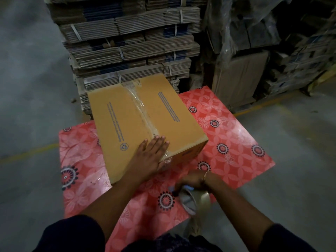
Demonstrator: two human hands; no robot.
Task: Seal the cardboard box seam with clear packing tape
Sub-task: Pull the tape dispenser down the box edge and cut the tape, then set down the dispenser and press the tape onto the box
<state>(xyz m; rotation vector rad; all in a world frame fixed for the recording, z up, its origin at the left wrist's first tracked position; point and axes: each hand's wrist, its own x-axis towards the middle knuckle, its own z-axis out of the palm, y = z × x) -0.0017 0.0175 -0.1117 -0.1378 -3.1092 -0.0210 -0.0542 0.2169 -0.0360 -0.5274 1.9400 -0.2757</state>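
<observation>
While the left hand point(154, 151) lies flat with its fingers point(161, 140) spread and pressed on the near end of the clear tape point(141, 106), it grips nothing — the palm simply rests on top of the cardboard box point(145, 122), right at the near edge where the tape folds over the side. The right hand point(194, 180) is blurred, below and to the right of that corner; it seems to be closed around the tape roll point(196, 199), which hangs beneath it just off the box, though the grip itself is hard to read. The tape runs crinkled along the centre seam from the far edge to the near one. The box sits closed on a red floral table top point(236, 135) — behind it rise bundled stacks of flattened cartons point(127, 42).
</observation>
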